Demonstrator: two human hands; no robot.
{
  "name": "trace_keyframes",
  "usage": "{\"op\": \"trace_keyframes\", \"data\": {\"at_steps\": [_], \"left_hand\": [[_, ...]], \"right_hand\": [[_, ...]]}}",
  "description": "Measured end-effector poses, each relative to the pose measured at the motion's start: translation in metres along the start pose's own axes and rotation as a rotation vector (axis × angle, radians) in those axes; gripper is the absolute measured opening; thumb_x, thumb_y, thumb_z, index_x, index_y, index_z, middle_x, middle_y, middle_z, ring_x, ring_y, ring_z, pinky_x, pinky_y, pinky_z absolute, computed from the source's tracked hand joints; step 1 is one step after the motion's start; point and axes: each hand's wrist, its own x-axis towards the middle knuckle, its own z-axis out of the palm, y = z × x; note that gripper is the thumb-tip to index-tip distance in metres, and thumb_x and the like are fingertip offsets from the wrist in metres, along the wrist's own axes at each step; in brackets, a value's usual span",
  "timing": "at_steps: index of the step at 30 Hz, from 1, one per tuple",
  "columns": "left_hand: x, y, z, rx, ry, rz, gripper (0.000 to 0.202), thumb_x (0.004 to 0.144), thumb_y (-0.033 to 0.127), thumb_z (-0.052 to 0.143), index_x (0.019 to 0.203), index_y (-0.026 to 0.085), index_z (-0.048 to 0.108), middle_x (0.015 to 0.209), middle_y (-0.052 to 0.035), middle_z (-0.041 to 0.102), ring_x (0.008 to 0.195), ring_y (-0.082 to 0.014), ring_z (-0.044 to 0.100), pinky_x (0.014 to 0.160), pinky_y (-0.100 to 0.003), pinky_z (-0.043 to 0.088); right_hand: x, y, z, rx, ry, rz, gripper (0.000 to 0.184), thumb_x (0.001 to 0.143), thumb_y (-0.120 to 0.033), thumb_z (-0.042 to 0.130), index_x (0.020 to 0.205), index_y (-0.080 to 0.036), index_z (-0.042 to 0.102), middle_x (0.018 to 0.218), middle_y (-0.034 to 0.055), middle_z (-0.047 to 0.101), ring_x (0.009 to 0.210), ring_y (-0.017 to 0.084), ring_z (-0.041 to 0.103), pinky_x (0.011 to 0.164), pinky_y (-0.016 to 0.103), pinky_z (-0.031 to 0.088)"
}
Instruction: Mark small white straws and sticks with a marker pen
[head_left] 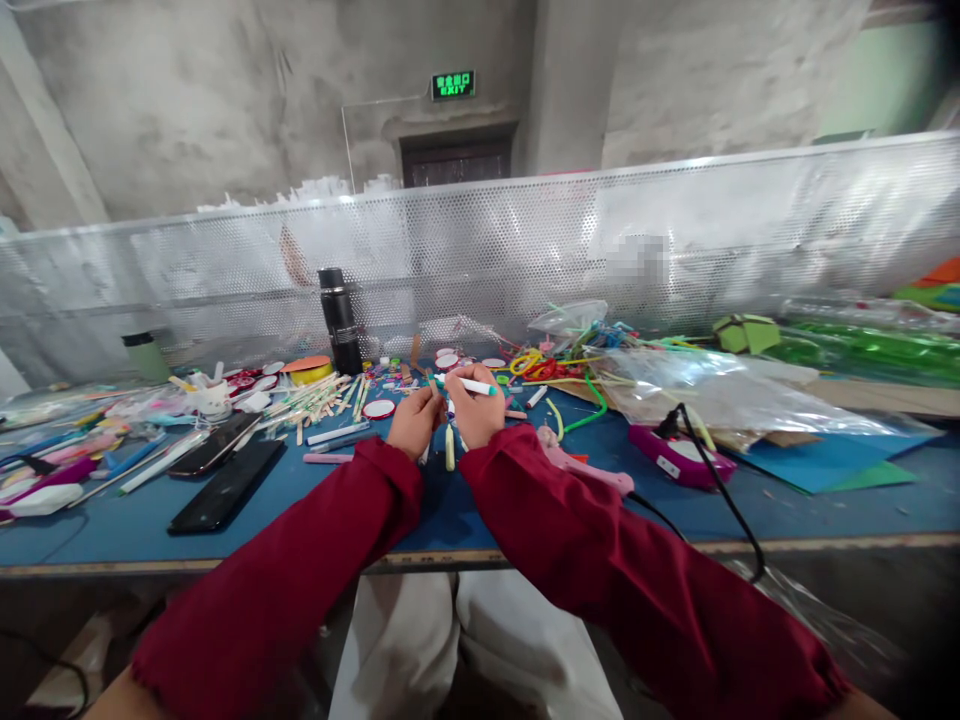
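Note:
My right hand [478, 408] is closed around a white marker pen [474, 385] with a teal end, its tip pointing toward my left hand. My left hand [414, 418] is pinched on a small thin piece, too small to make out, just beside the pen tip. Both hands are close together over the blue table [442, 510]. Between the wrists lies a pale yellow marker [450, 448]. To the left are a blue-and-white marker [337, 435] and a pink one [328, 458]. A pink glue gun [585, 466] lies by my right sleeve.
Two dark phones lie left, the nearer phone [227, 487] beside loose wooden sticks [319, 405]. A black thermos [341, 322] stands behind. On the right are a purple power strip [679, 458], its black cable [720, 480], plastic bags and coloured paper [825, 462]. A perforated metal screen [480, 250] bounds the back.

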Motion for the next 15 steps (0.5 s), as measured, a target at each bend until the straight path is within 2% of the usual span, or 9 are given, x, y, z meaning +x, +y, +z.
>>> {"op": "trace_keyframes", "data": {"at_steps": [4,8,15], "left_hand": [[-0.0010,0.0020,0.0003,-0.007,0.010,-0.011,0.032,0.086,0.049,0.067,0.079,0.017,0.064,0.058,0.0021,0.052,0.055,-0.0123,0.045,0.054,-0.025,0.034],[-0.0012,0.0027,0.0006,-0.007,0.006,-0.011,0.035,0.085,0.052,0.068,0.078,0.018,0.063,0.058,0.0027,0.052,0.054,-0.0116,0.044,0.053,-0.024,0.033],[-0.0004,0.0010,0.0003,-0.010,0.000,0.010,0.038,0.085,0.054,0.067,0.077,0.017,0.061,0.057,0.0027,0.052,0.053,-0.0107,0.041,0.052,-0.024,0.031]], "right_hand": [[-0.0003,-0.0006,-0.0002,0.012,-0.032,-0.017,0.017,0.077,-0.040,0.062,0.071,-0.023,0.060,0.067,-0.0026,0.060,0.063,0.016,0.055,0.061,0.029,0.044],[0.0002,0.0002,0.0002,0.004,0.002,-0.013,0.017,0.077,-0.039,0.063,0.072,-0.023,0.061,0.069,-0.0023,0.061,0.064,0.016,0.055,0.062,0.030,0.045],[0.0002,-0.0023,0.0000,0.000,-0.013,-0.015,0.017,0.076,-0.039,0.062,0.071,-0.023,0.061,0.068,-0.0022,0.061,0.063,0.016,0.055,0.061,0.029,0.044]]}}
